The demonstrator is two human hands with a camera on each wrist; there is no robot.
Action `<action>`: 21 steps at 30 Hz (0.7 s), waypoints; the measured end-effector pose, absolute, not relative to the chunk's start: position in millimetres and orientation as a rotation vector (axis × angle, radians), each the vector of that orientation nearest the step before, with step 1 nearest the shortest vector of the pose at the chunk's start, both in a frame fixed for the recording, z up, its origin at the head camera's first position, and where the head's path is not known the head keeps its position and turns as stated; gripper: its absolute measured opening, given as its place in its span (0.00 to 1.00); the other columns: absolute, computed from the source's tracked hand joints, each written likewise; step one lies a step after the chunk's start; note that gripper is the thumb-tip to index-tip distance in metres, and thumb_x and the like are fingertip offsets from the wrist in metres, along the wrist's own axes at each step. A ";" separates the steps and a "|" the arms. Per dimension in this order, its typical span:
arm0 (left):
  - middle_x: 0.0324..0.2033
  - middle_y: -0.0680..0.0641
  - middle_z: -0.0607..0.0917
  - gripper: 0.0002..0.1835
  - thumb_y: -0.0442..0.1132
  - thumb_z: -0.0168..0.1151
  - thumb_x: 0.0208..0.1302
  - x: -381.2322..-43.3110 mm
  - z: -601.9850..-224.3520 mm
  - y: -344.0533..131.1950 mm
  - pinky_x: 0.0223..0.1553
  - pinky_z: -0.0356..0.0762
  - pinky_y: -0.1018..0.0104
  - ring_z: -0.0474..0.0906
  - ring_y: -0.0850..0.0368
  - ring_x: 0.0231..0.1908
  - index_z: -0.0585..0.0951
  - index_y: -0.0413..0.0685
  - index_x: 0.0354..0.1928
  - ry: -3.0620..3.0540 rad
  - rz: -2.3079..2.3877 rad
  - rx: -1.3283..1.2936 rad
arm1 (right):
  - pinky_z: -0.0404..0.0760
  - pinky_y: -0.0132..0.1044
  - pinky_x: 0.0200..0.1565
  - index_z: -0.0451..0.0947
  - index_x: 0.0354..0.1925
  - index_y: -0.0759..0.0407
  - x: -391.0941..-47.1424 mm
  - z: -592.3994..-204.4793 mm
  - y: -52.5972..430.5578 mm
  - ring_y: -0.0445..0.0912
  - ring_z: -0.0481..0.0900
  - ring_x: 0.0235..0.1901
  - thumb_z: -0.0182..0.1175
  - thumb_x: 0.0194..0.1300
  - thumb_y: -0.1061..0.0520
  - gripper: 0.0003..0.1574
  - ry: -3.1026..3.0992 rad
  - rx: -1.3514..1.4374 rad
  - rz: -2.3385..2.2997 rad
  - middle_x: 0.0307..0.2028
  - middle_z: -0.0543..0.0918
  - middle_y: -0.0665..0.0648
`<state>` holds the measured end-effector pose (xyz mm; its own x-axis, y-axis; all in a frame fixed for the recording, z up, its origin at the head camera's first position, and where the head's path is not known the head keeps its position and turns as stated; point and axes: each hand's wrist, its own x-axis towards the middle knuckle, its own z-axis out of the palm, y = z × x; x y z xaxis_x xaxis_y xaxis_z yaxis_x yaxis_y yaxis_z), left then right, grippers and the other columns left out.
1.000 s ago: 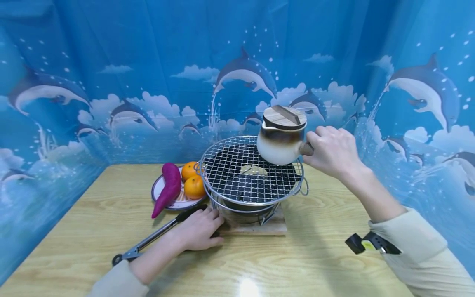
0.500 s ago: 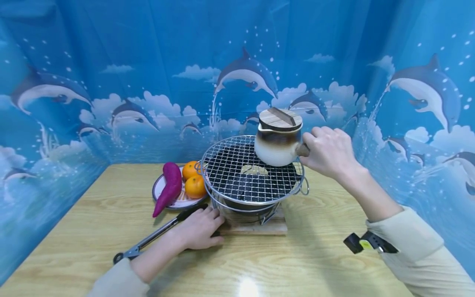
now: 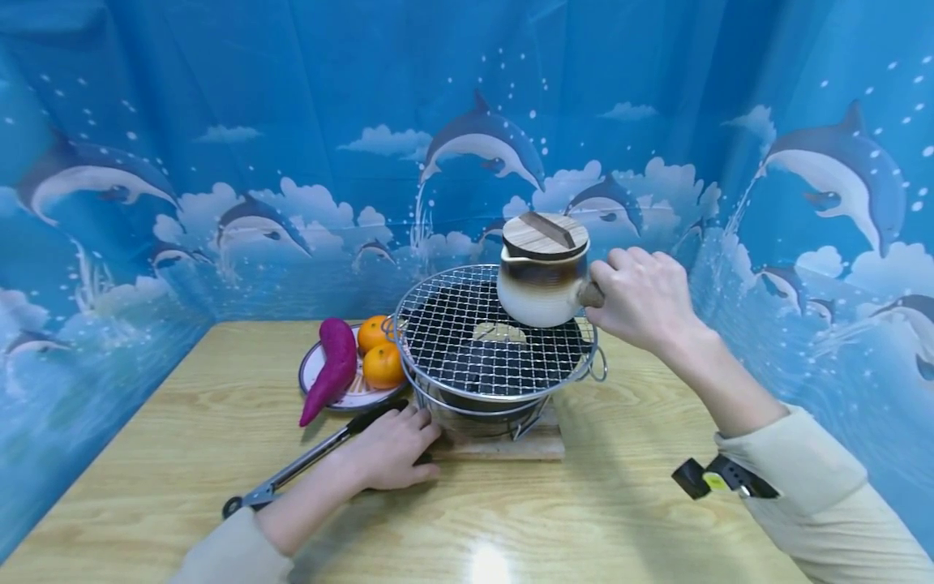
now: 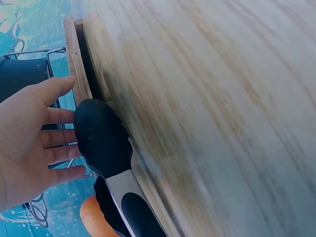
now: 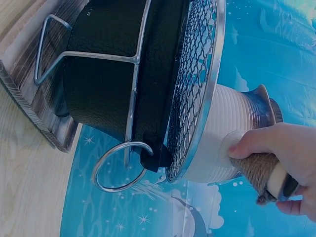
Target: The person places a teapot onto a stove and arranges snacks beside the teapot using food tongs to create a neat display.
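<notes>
In the head view, my right hand (image 3: pixel 642 296) grips the twine-wrapped handle (image 5: pixel 256 170) of a side-handled teapot (image 3: pixel 541 284). The pot fades from brown to white and wears a wooden lid (image 3: pixel 547 235). It stands at the right rear of a round wire grill mesh (image 3: pixel 474 349); whether its base bears on the wires is hidden. My left hand (image 3: pixel 390 450) lies low at the stove's front left, fingers extended in the left wrist view. Beside those fingers are the black-headed tongs (image 4: pixel 103 140); contact with them cannot be told.
Under the mesh is a black stove (image 5: pixel 103 89) in a wire frame, on a wooden board (image 3: pixel 540 444). To its left, a plate (image 3: pixel 310 369) bears a purple sweet potato (image 3: pixel 337 365) and oranges (image 3: pixel 383 367). A dolphin-print curtain (image 3: pixel 292 146) surrounds the table (image 3: pixel 627 503).
My right hand has shifted the teapot a little to the left and slightly lower over the mesh. The left hand stays in the same place.
</notes>
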<state>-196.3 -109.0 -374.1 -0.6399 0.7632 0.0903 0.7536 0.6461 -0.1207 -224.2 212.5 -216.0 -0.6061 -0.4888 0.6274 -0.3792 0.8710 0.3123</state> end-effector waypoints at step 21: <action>0.42 0.45 0.78 0.27 0.59 0.60 0.55 -197.5 -374.5 -109.4 0.41 0.74 0.56 0.74 0.49 0.43 0.78 0.45 0.47 -2.704 0.117 -1.265 | 0.61 0.42 0.20 0.71 0.24 0.63 -221.7 -220.1 211.8 0.53 0.67 0.22 0.73 0.40 0.57 0.20 -2.187 0.686 -0.242 0.22 0.70 0.59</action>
<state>-197.5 -109.4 -374.5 -0.6320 0.7677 0.1057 0.7557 0.6408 -0.1353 -221.7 211.8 -220.1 -0.5216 -0.5497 0.6525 -0.3940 0.8335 0.3873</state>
